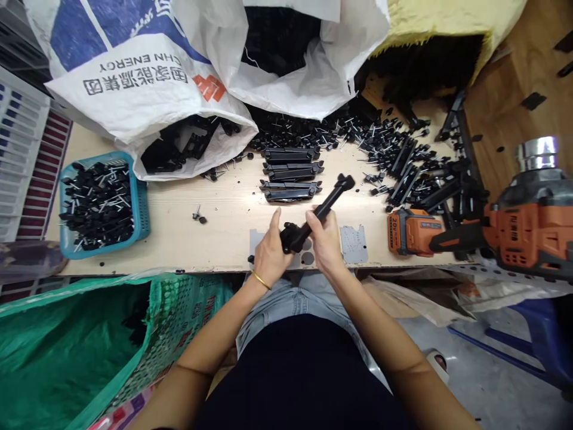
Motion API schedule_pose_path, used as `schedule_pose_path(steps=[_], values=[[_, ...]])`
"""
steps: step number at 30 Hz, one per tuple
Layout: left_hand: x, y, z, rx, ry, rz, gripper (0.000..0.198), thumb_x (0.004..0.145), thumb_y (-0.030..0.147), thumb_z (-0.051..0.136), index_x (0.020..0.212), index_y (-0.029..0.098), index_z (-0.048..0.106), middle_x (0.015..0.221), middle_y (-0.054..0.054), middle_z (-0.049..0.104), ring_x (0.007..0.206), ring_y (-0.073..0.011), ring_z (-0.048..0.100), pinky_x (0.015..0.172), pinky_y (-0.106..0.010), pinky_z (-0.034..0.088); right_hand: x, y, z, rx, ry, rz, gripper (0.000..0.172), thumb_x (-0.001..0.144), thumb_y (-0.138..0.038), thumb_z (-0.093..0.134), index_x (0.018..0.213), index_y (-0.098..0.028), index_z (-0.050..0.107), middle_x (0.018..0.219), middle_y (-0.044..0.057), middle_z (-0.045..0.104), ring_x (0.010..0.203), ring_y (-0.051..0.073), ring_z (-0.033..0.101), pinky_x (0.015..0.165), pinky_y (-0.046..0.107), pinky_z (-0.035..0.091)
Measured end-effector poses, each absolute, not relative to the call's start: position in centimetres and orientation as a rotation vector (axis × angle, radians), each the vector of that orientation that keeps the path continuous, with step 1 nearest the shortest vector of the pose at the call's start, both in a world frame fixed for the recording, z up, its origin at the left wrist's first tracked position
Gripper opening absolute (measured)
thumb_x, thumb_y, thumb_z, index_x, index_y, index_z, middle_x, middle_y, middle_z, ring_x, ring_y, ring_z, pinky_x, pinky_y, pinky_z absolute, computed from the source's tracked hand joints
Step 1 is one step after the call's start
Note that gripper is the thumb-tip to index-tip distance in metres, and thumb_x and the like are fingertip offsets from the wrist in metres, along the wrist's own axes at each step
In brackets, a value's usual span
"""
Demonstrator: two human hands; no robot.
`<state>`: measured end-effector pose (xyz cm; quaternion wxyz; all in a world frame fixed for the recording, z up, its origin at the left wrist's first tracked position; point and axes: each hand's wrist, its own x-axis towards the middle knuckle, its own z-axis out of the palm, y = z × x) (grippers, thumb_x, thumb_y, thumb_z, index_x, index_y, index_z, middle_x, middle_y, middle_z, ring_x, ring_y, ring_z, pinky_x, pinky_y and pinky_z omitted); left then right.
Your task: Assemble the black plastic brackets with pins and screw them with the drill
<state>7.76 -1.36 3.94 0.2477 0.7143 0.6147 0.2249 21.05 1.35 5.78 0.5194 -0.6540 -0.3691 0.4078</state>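
Observation:
Between my two hands a black bar-shaped plastic part (326,206) with knobbed ends slants up to the right, above the table's front edge. My left hand (271,249), with a gold bangle at the wrist, is closed around its lower end. My right hand (326,239) grips its middle, thumb laid along the bar. Just beyond, several similar black parts (292,173) lie stacked in rows. Under my hands a grey plate (353,243) with dark round marks lies on the wooden table (215,221).
A blue basket (142,209) of black-headed screws stands left. White sacks (134,113) and a yellow sack (430,21) line the back. Loose screws and black parts (407,161) spread right, near an orange power tool (528,224). A green sack (179,322) hangs front left.

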Motion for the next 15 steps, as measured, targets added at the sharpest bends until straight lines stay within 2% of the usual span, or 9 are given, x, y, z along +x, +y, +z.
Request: schedule_pose_path(steps=[2,4,6,8,11,15], values=[[6.4,-0.7,3.4,1.945,1.677,0.521,0.082,0.077,0.026,0.064,0.147,0.018,0.024,0.109,-0.012,0.065,0.092,-0.0258,0.065,0.074,-0.032,0.051,23.8,0.7,6.4,-1.636,-1.274,0.702,0.05,0.082,-0.057,0.056,0.115,-0.02,0.053,0.109,0.01,0.062,0.092,0.021,0.06,0.08,0.036,0.049],[4.9,-0.5,3.4,2.013,1.544,0.417,0.072,0.076,0.024,0.062,0.142,0.02,0.035,0.106,-0.01,0.066,0.091,-0.0247,0.066,0.073,-0.03,0.051,26.4,0.1,7.1,-1.618,-1.829,0.525,0.045,0.084,-0.051,0.057,0.117,-0.02,0.055,0.112,0.013,0.062,0.1,0.025,0.059,0.088,0.042,0.045],[3.7,-0.8,4.0,2.102,1.301,0.326,0.062,0.076,0.024,0.059,0.136,0.023,0.045,0.101,-0.007,0.067,0.086,-0.0229,0.066,0.071,-0.029,0.051,27.8,-0.6,7.7,-1.494,-2.397,0.58,0.03,0.085,-0.043,0.059,0.101,-0.018,0.063,0.091,0.013,0.067,0.085,0.025,0.062,0.078,0.039,0.046],[3.0,-1.3,5.1,2.134,1.0,0.259,0.051,0.076,0.026,0.058,0.127,0.024,0.053,0.092,-0.005,0.068,0.077,-0.0199,0.065,0.066,-0.026,0.049,28.0,-1.7,8.6,-1.335,-2.713,0.851,0.021,0.083,-0.038,0.063,0.079,-0.017,0.064,0.064,0.007,0.064,0.057,0.019,0.056,0.059,0.031,0.041],[2.7,-2.5,7.3,1.953,0.645,0.315,0.039,0.072,0.036,0.064,0.107,0.021,0.059,0.079,-0.002,0.065,0.063,-0.0143,0.059,0.059,-0.022,0.045,26.9,-3.7,10.5,-1.139,-2.572,1.442,0.031,0.081,-0.043,0.064,0.063,-0.019,0.057,0.048,-0.001,0.052,0.04,0.01,0.041,0.044,0.025,0.027],[3.3,-4.4,8.9,1.549,0.697,0.638,0.044,0.064,0.053,0.07,0.086,0.018,0.055,0.066,0.002,0.054,0.052,-0.0089,0.045,0.049,-0.02,0.038,25.3,-5.7,12.3,-1.136,-1.924,1.935,0.046,0.081,-0.053,0.061,0.056,-0.018,0.047,0.046,-0.007,0.032,0.042,0.005,0.028,0.041,0.021,0.02]])
